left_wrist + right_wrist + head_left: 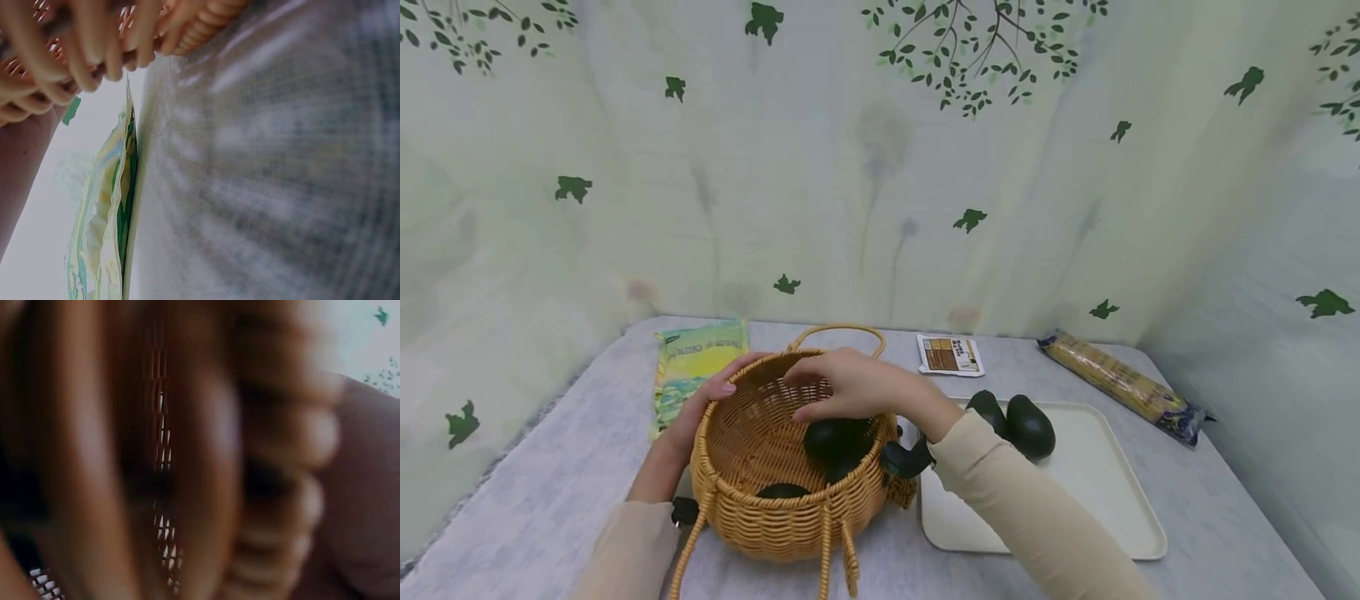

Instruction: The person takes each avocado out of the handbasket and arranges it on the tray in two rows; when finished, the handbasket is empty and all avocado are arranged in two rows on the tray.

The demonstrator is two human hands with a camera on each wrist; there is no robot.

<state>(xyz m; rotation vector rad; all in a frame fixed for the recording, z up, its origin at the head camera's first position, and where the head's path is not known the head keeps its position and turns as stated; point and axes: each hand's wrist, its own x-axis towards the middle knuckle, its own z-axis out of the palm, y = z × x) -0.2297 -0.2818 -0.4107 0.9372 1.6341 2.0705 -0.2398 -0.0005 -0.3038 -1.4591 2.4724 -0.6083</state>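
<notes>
A round wicker basket (pixel 790 533) stands on the cloth-covered table, tilted a little so its inside shows. At its left rim, my left hand (pixel 700 404) grips the edge, fingertips over the rim. My right hand (pixel 857 387) reaches over the right rim, with thumb and fingers spread loosely apart above the dark avocados (pixel 835 440) in the basket. Another avocado (pixel 784 491) lies near the front wall inside. Blurred wicker (pixel 209 437) fills most of the right wrist view. In the left wrist view, the basket's underside (pixel 125 44) shows at the top left.
A white tray (pixel 1105 500) to the right bears two dark avocados (pixel 1030 429), partly behind the right forearm. Behind stand a green-yellow packet (pixel 703 350), a small brown-and-white packet (pixel 950 356) and a long golden noodle-like package (pixel 1112 379). Leaf-printed cloth closes off the back and sides.
</notes>
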